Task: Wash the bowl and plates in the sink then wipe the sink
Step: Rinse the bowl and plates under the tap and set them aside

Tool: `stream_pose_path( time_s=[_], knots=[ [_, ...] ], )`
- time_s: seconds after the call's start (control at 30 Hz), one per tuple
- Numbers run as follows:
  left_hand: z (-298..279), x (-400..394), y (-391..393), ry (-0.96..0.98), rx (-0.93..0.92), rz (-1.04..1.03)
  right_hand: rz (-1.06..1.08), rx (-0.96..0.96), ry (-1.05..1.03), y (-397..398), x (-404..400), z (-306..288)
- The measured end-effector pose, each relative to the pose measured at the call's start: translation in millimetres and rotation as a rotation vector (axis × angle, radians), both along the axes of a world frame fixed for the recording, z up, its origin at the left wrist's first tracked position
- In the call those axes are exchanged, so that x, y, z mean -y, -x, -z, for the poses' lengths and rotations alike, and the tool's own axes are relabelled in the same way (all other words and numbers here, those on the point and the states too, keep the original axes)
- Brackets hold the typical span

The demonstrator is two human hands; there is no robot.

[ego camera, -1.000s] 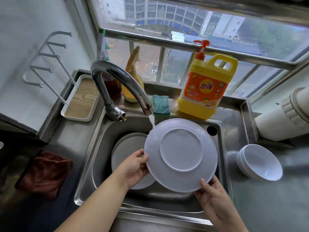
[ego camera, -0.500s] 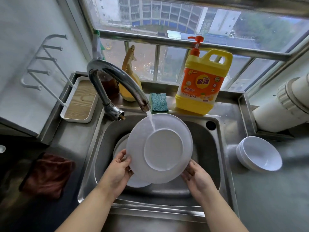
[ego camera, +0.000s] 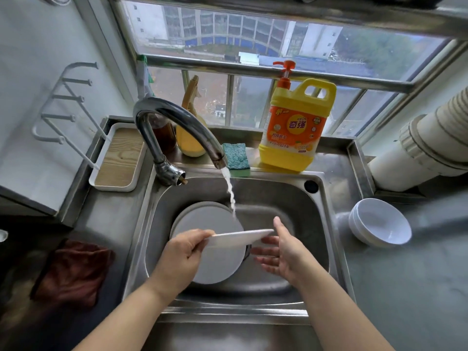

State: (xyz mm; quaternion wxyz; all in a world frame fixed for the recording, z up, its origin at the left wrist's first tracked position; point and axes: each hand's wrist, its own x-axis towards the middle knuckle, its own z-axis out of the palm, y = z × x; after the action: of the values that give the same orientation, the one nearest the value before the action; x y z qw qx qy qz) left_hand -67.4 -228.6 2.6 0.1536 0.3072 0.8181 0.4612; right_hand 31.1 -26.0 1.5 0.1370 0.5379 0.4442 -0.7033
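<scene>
A rag (ego camera: 73, 272) lies on the counter at left. Over the sink (ego camera: 326, 239) our left hand (ego camera: 182, 254) pinches the rim of a plate (ego camera: 240, 238) held edge-on under the tap's (ego camera: 177, 122) stream, above a second plate (ego camera: 210, 249) lying in the basin. Our right hand (ego camera: 286, 252) is spread, fingers under the plate's far edge. Bowls (ego camera: 379, 224) sit stacked at right.

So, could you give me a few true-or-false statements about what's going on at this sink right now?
1. Water is running from the faucet. True.
2. Both hands grip the held plate. False: only the left hand grips it; the right hand is open beside it.
3. A second plate lies in the sink. True.
4. The bowls sit in the sink. False: they are on the counter to its right.
5. The sponge is in the right hand. False: it rests behind the sink.
</scene>
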Motion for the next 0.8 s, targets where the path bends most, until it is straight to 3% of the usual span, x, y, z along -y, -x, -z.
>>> stream_pose_path(
  time_s=[0.1, 0.23, 0.33, 0.5, 0.67, 0.8],
  knots=[
    [5.8, -1.7, -7.9, 0.003, -0.276, 0.211, -0.026, 0.054, 0.023, -5.2, 0.9, -2.3],
    [19.4, -7.0, -14.1, -0.029, -0.258, 0.250, 0.182, -0.019, 0.001, -21.8, 1.5, 8.1],
    [24.7, -11.4, -16.2, 0.039, -0.077, 0.180, 0.255, -0.045, -0.114, -38.8, 0.5, 9.3],
    [15.7, -25.0, -12.5, 0.077, 0.438, -0.027, 0.189, -0.113, -0.274, -70.0, -4.8, 7.6],
    [16.1, -38.3, -7.8, 0.074, 0.723, -0.234, 0.258, -0.167, -0.381, -90.8, 0.8, 7.2],
    [20.8, -46.1, -9.7, 0.153, 0.790, -0.233, 0.141, -0.098, -0.670, -101.2, 6.7, 1.9]
  ],
)
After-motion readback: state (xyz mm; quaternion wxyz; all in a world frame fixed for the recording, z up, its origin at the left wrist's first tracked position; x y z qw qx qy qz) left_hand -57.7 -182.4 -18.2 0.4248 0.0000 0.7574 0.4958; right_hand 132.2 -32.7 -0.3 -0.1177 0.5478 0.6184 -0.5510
